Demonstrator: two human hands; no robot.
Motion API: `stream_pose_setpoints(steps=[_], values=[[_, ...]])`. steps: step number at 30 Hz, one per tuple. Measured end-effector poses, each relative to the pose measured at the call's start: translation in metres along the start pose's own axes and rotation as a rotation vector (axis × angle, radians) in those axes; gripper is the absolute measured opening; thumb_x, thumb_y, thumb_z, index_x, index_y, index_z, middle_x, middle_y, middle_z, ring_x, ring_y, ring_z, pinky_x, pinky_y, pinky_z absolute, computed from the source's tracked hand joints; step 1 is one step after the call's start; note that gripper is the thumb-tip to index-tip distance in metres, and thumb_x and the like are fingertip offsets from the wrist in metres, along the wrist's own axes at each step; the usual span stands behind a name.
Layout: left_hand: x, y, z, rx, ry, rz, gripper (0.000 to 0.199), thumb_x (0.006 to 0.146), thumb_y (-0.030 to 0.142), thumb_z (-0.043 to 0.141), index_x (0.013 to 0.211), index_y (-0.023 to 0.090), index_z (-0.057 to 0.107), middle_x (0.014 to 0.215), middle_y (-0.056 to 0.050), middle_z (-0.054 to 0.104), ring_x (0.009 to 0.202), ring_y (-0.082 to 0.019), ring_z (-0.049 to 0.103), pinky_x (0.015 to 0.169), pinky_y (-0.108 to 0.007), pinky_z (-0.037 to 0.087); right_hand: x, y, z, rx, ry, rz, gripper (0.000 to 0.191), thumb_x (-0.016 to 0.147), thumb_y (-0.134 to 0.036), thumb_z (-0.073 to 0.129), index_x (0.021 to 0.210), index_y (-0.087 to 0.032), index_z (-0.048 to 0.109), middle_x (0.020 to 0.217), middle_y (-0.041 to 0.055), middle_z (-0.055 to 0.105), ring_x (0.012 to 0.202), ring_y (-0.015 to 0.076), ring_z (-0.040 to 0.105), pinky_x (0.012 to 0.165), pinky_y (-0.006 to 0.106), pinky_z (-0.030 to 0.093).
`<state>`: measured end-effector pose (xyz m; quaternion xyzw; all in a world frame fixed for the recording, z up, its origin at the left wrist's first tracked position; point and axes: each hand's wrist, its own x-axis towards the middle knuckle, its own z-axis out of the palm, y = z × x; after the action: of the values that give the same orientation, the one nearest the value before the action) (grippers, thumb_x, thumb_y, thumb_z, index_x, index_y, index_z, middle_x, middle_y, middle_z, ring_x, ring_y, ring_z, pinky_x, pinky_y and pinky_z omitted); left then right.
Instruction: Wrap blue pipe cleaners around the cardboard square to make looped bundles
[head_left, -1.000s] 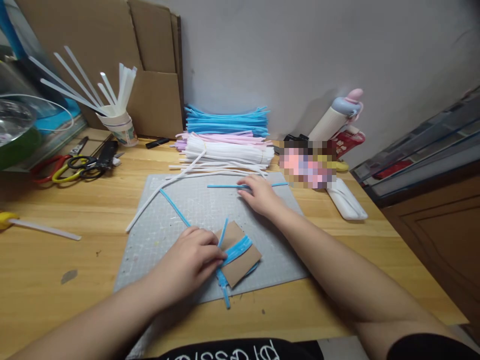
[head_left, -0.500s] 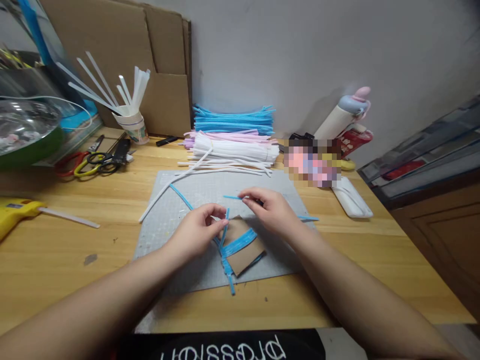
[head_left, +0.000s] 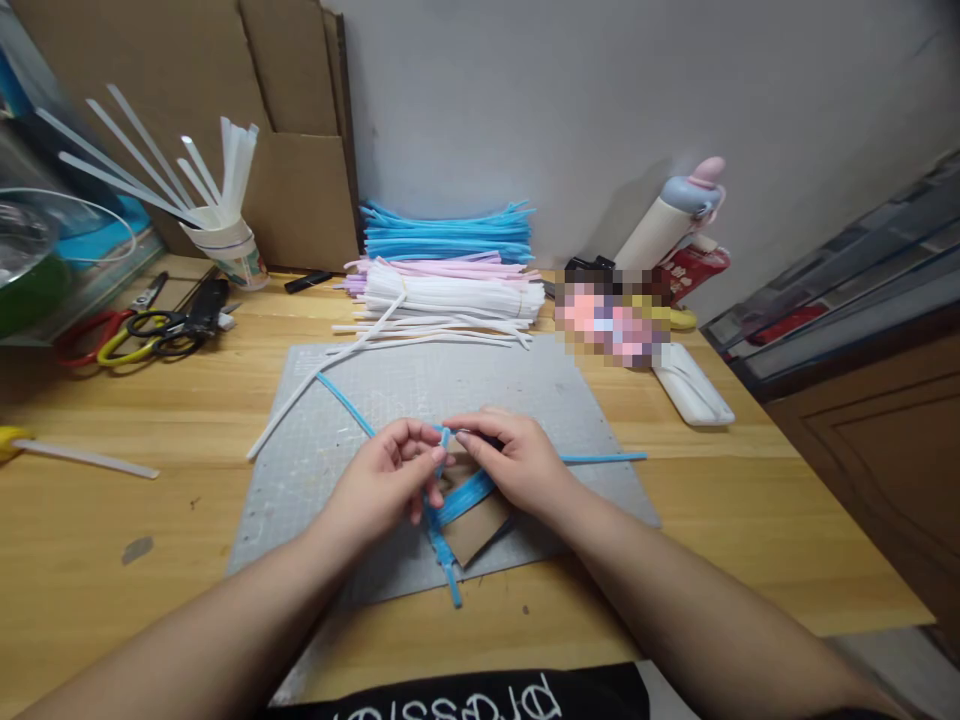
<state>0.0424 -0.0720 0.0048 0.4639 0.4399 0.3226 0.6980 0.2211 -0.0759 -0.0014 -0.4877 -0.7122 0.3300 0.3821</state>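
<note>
Ideally, the left hand [head_left: 397,470] holds the upright blue stem [head_left: 444,440] steady close to its tip while the right hand [head_left: 510,455] does the fine moving. Its loose blue stem [head_left: 604,458] is best held short, so the soft end doesn't bend away where the two meet. Light pressure should do, as the fuzzy pile probably flattens easily. The left grip pinches the upright stem between thumb and fingertips, the other fingers curled loosely; the right grip has thumb and forefinger pressed together on the loose stem, whose tail sticks out to the right past the wrist. Under both hands, on the near half of the cutting mat [head_left: 300,470], lies the cardboard piece [head_left: 480,530] with its blue band [head_left: 463,497], partly covered by the fingers; the mat sits on the bench [head_left: 787,540]. Half a second ago the hands were apart, with the loose stem's end pointing left into the gap; now the fingertips meet just above the cardboard, and the right hand hides more of it
</note>
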Motion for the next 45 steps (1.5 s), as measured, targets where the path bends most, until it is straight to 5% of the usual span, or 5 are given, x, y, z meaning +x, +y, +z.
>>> stream_pose_setpoints(steps=[7,21,45], values=[[-0.007,0.003,0.001,0.035,-0.009,-0.009,0.025,0.077,0.036,0.067,0.081,0.015,0.054,0.055,0.004,0.061,0.044,-0.007,0.055,0.042,-0.017,0.043,-0.007,-0.006,0.006,-0.01,0.062,0.016,0.011,0.084,-0.015,0.056,0.087,-0.019,0.066,0.082,0.002,0.068,0.079,0.0142,0.063,0.072,0.028,0.048],[-0.01,0.003,0.002,0.117,0.081,0.054,0.019,0.076,0.027,0.068,0.086,0.016,0.056,0.067,0.004,0.062,0.045,-0.005,0.056,0.043,-0.016,0.041,-0.013,-0.016,0.004,0.029,0.022,-0.047,0.009,0.086,-0.015,0.056,0.089,-0.019,0.064,0.082,0.0009,0.066,0.078,0.0123,0.061,0.07,0.026,0.046],[-0.01,-0.001,0.001,0.244,0.102,0.122,0.018,0.076,0.031,0.068,0.081,0.018,0.057,0.056,0.006,0.055,0.046,-0.008,0.053,0.045,-0.019,0.042,-0.011,-0.02,0.001,-0.071,-0.015,-0.184,0.008,0.09,-0.018,0.053,0.088,-0.02,0.06,0.083,0.0028,0.063,0.08,0.015,0.057,0.074,0.03,0.044]])
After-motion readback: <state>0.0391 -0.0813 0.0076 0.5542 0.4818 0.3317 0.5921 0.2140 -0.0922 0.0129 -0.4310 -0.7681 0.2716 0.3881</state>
